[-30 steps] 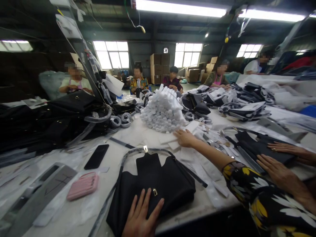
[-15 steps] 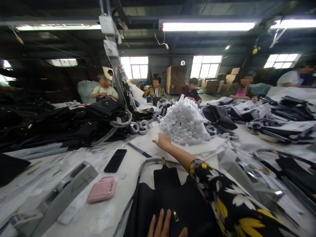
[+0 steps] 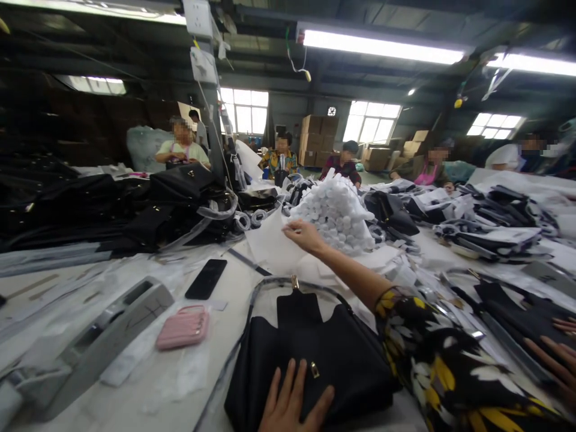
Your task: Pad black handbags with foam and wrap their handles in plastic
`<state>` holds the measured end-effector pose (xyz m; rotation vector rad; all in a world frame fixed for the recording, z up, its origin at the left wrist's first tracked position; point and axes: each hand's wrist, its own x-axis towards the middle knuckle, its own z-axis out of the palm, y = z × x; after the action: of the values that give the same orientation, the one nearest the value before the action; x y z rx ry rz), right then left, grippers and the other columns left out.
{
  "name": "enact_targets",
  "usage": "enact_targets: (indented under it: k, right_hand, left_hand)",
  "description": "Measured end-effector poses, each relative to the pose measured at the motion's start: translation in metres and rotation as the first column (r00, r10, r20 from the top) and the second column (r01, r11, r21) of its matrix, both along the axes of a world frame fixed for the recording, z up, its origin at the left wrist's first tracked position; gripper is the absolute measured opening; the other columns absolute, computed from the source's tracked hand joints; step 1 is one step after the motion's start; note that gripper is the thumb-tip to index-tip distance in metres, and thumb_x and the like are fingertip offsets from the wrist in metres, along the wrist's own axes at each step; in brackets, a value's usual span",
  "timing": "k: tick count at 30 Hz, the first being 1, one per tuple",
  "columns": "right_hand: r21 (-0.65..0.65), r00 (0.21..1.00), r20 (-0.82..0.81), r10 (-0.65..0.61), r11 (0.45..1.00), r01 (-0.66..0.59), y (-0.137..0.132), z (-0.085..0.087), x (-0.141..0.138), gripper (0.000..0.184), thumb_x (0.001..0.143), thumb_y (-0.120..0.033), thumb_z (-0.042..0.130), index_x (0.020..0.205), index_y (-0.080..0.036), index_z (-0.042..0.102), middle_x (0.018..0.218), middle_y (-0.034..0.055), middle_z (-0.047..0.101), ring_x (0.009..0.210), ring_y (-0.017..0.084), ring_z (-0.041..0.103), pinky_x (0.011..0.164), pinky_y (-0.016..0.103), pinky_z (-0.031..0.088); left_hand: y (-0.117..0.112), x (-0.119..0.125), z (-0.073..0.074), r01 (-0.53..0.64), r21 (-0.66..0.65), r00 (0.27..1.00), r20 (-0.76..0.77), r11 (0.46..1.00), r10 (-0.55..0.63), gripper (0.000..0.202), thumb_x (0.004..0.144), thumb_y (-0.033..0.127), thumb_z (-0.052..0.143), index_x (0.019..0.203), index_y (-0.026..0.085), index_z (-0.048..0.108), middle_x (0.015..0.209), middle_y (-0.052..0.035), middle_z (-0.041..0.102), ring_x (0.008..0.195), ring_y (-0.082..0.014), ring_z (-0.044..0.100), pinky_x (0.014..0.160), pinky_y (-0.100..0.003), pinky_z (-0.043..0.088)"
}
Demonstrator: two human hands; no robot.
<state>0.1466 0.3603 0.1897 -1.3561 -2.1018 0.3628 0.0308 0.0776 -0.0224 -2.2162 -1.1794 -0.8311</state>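
A black handbag with a gold clasp lies in front of me, its flap folded up and back and its handle wrapped in clear plastic. My left hand rests flat on the bag's front, fingers spread, beside the clasp. Beyond the bag, my right hand reaches out, its fingers pinching the edge of a thin white sheet. The sheet is lifted at one corner. Just behind that hand is a heap of rolled white pieces.
At left are a phone, a pink wallet and a grey tape dispenser. Black bags pile up behind them. At the right edge, another person's hands touch a second black bag. Several co-workers sit across the table.
My right hand has closed on a white sheet and raised it. My left hand stays on the bag. Another person's hands have appeared at the right edge, and the camera view has shifted.
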Motion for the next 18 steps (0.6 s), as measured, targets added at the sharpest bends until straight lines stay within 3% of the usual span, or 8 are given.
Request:
enact_targets:
  k: [2, 4, 7, 9, 12, 15, 18]
  right_hand:
    - [0.102, 0.993, 0.006, 0.120, 0.988, -0.120, -0.043, 0.013, 0.021, 0.018, 0.088, -0.023, 0.056, 0.101, -0.018, 0.069, 0.132, 0.0059, 0.062, 0.118, 0.021, 0.060, 0.099, 0.033, 0.048]
    - [0.222, 0.929, 0.148, 0.338, 0.904, -0.365, -0.094, 0.019, 0.044, 0.018, 0.080, -0.017, 0.057, 0.095, -0.019, 0.066, 0.138, 0.0072, 0.059, 0.125, 0.023, 0.056, 0.108, 0.040, 0.040]
    - [0.101, 0.769, 0.416, 0.486, 0.815, -0.570, -0.168, 0.013, 0.071, 0.019, 0.073, -0.013, 0.056, 0.089, -0.021, 0.063, 0.134, 0.0073, 0.063, 0.130, 0.026, 0.053, 0.119, 0.053, 0.020]
    - [-0.025, 0.695, 0.495, 0.521, 0.808, -0.589, -0.203, -0.001, 0.082, 0.018, 0.071, -0.013, 0.056, 0.087, -0.020, 0.063, 0.133, 0.0082, 0.064, 0.133, 0.028, 0.050, 0.121, 0.055, 0.009]
    - [-0.146, 0.660, 0.512, 0.549, 0.813, -0.564, -0.232, -0.033, 0.092, 0.030, 0.070, -0.015, 0.056, 0.099, -0.017, 0.065, 0.136, 0.0121, 0.061, 0.136, 0.031, 0.047, 0.122, 0.056, 0.004]
    - [-0.224, 0.662, 0.511, 0.548, 0.828, -0.513, -0.239, -0.067, 0.101, 0.059, 0.076, -0.012, 0.050, 0.135, -0.015, 0.054, 0.147, 0.0135, 0.052, 0.139, 0.030, 0.044, 0.120, 0.056, 0.017]
    - [-0.280, 0.645, 0.523, 0.556, 0.828, -0.486, -0.244, -0.089, 0.108, 0.073, 0.084, -0.010, 0.046, 0.153, -0.027, 0.034, 0.159, 0.0086, 0.036, 0.145, 0.030, 0.033, 0.117, 0.056, 0.026]
  left_hand:
    - [-0.008, -0.004, 0.019, 0.019, -0.114, 0.999, -0.034, 0.993, -0.023, 0.069, 0.092, 0.027, 0.058, 0.152, 0.043, 0.027, 0.137, -0.0111, 0.061, 0.132, -0.0303, 0.053, 0.101, -0.048, 0.051]
    - [-0.014, -0.007, 0.033, 0.056, -0.246, 0.997, -0.031, 0.968, -0.065, 0.072, 0.091, 0.027, 0.058, 0.153, 0.040, 0.025, 0.146, -0.0142, 0.052, 0.137, -0.0332, 0.045, 0.105, -0.051, 0.048]
    - [-0.018, -0.009, 0.045, 0.100, -0.357, 0.995, 0.013, 0.929, -0.102, 0.075, 0.089, 0.021, 0.058, 0.154, 0.040, 0.025, 0.152, -0.0155, 0.044, 0.139, -0.0349, 0.042, 0.108, -0.055, 0.043]
    - [-0.018, -0.010, 0.048, 0.122, -0.389, 0.992, 0.055, 0.913, -0.109, 0.074, 0.088, 0.017, 0.058, 0.152, 0.040, 0.029, 0.151, -0.0141, 0.046, 0.138, -0.0350, 0.044, 0.109, -0.057, 0.041]
    - [-0.019, -0.009, 0.050, 0.149, -0.422, 0.987, 0.114, 0.894, -0.111, 0.068, 0.088, 0.016, 0.057, 0.149, 0.038, 0.038, 0.141, -0.0105, 0.058, 0.131, -0.0323, 0.053, 0.109, -0.055, 0.043]
    - [-0.022, -0.008, 0.050, 0.139, -0.439, 0.989, 0.108, 0.888, -0.101, 0.063, 0.087, 0.014, 0.056, 0.146, 0.034, 0.046, 0.131, -0.0110, 0.065, 0.120, -0.0306, 0.061, 0.101, -0.050, 0.051]
    - [-0.023, -0.008, 0.050, 0.117, -0.451, 0.993, 0.048, 0.885, -0.107, 0.057, 0.085, 0.011, 0.055, 0.140, 0.029, 0.054, 0.126, -0.0141, 0.068, 0.112, -0.0305, 0.066, 0.092, -0.046, 0.057]
